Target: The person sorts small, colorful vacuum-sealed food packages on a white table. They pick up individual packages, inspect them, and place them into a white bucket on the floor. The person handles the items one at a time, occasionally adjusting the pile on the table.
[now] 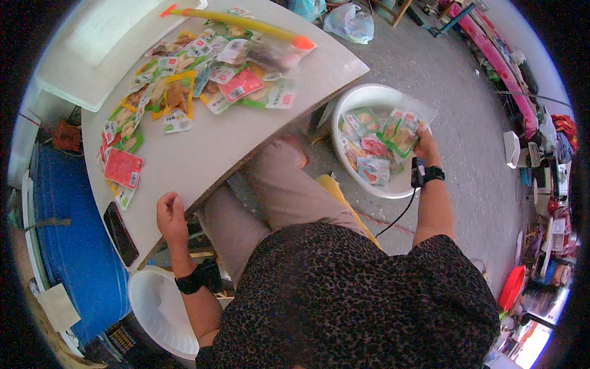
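Note:
My right hand (427, 146) is over the right side of a round white basin (339, 133), gripping a green-edged clear food packet (400, 133) by its side. Beneath it in the basin lie more sealed packets, among them a red one (373, 145) and a pale blue one (374, 170). At the near table edge, my left hand (171, 217) has curled fingers, with nothing visible in them. Farther up the table (221, 147) spreads a pile of food packets, including a yellow-edged one (179, 96) and a red one (123, 168) nearer the left hand.
A yellow tube with orange ends (239, 25) lies across the pile. A white foam box (69, 90) stands at the table's far left, a dark phone (120, 233) at its left edge. Below sits an upright white tub (159, 313). Plastic bags (349, 23) rest on the floor.

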`<state>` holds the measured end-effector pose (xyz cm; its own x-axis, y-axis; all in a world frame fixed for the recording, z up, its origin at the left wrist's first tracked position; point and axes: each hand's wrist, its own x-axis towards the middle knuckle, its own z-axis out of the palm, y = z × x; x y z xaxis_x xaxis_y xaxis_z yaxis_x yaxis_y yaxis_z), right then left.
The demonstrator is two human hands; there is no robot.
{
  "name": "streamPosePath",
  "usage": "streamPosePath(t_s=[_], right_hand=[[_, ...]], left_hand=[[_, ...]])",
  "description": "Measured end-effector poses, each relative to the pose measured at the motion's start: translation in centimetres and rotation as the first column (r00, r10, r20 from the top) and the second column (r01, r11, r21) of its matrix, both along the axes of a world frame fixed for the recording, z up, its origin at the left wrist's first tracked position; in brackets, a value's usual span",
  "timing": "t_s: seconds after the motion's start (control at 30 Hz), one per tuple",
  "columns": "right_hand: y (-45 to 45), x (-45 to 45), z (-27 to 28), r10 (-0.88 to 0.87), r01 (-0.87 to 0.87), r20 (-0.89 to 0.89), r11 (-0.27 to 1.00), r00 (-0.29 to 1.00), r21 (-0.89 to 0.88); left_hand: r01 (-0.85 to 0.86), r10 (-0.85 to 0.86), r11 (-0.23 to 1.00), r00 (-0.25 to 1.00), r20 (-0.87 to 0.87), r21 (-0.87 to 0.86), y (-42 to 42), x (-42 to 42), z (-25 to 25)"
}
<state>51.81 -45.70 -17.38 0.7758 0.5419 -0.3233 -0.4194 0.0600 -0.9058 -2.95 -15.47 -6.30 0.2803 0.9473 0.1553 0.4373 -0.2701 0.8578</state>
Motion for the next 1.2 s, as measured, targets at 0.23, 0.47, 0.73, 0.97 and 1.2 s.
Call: streamPosePath(t_s=[0.23,0.47,0.73,0.97,1.2], right_hand=[[-3.7,-1.5,-6.2,0.085,0.129,0.231,0.626,0.969,-0.769],[-2.6,-3.9,-4.6,-0.348,0.309,-0.04,0.874,0.937,-0.375],[-8.6,3.0,-21.0,0.489,0.099,0.447,0.585,0.749,-0.805],[5.8,-6.0,-4.7,-0.067,0.082,0.055,0.94,0.996,-0.33],[13.7,-11.4,6.9,0.409,-0.363,0.196,0.902,0.891,-0.234]], left_hand=[[-0.002,0.001,1.0,0.999,-0.045,-0.02,-0.3,0.1,0.5],[-0.01,0.011,1.0,0.999,-0.03,0.03,-0.5,-0.5,-0.2],[0.008,-0.008,1.0,0.999,-0.033,-0.008,0.1,-0.2,-0.3],[-0.036,0.043,0.997,0.992,-0.121,0.065,-0.3,-0.7,-0.7],[-0.027,0.032,0.998,0.997,-0.072,0.061,-0.1,-0.6,-1.5]])
